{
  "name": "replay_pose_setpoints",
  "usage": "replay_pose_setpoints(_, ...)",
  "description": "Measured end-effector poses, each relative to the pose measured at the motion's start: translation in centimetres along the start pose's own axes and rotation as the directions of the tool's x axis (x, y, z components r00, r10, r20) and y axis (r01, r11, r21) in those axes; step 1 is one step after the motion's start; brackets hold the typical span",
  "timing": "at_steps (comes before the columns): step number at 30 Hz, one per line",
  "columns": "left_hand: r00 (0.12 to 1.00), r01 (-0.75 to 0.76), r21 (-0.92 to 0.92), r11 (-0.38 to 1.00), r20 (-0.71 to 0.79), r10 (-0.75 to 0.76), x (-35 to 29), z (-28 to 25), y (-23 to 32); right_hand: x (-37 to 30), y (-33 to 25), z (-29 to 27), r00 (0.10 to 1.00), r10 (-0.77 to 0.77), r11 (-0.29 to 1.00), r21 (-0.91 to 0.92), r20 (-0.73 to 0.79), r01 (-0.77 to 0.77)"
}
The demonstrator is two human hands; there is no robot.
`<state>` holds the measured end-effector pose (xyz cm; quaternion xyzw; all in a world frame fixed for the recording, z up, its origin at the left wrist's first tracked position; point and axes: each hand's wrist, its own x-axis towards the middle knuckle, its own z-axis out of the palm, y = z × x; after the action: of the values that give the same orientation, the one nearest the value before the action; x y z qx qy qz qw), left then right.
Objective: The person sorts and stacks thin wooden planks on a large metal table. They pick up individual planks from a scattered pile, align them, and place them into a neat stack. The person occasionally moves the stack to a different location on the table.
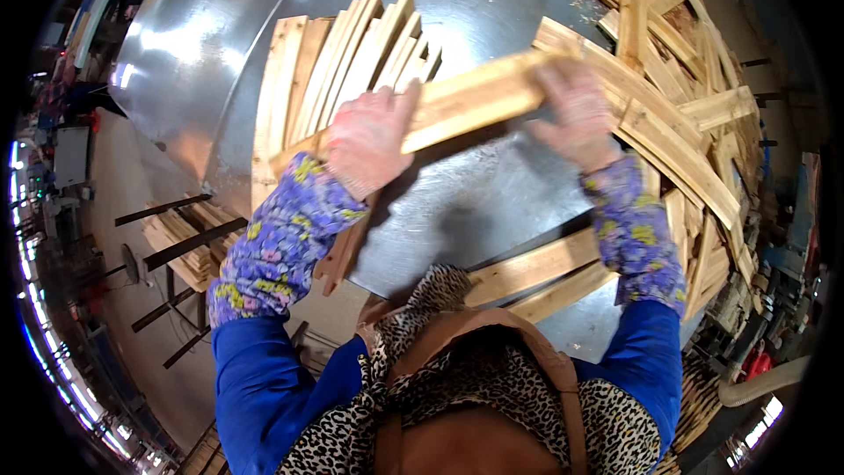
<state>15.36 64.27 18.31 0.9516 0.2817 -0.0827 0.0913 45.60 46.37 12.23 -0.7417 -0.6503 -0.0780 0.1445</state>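
Note:
A pale wooden board (479, 104) is held slantwise above the metal table (519, 178), its right end higher in the picture. My left hand (365, 139) is closed round its left part, with the thumb along the near face. At the other end, my right hand (578, 114) grips the board, fingers over the far edge and thumb below; motion blurs this hand. Just beyond my left hand, several narrow boards (352, 57) lie side by side in a fanned row. Both hands look gloved, and flowered sleeve covers reach my wrists.
A heap of loose boards (681, 114) covers the right side of the table. Two boards (536, 268) lie near my body at the table's front. On the left, more boards (182, 233) rest by dark metal bars (195, 244). A pale hose (765, 383) stands at the lower right.

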Motion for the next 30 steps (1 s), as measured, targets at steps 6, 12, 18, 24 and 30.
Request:
replay_pose_setpoints(6, 0.818, 0.542, -0.37, 0.755, 0.024, -0.575, -3.9, 2.0, -13.1, -13.3, 22.8, -2.6, 0.651, 0.666, 0.733, -0.483, 0.364, -0.479)
replay_pose_setpoints(12, 0.786, 0.374, -0.815, 0.442, 0.025, -0.618, -8.0, 9.3, -25.9, -11.4, 20.7, -2.7, 0.468, 0.764, 0.636, -0.638, 0.444, -0.434)
replay_pose_setpoints(18, 0.824, 0.531, -0.566, 0.63, 0.174, -0.539, -7.6, 12.0, -28.8, -8.3, 16.3, 2.8, 0.743, 0.428, 0.854, 0.04, 0.515, -0.519)
replay_pose_setpoints(24, 0.797, 0.529, -0.668, 0.524, 0.179, -0.576, -11.4, 15.0, -32.3, 4.4, -6.1, 13.3, 0.337, 0.48, -0.118, 0.441, 0.81, -0.89)
replay_pose_setpoints(30, 0.761, 0.524, -0.48, 0.704, -0.108, -0.64, -11.4, 7.3, -20.4, 1.3, -15.6, 15.4, 0.64, 0.386, 0.482, 0.446, 0.665, -0.754)
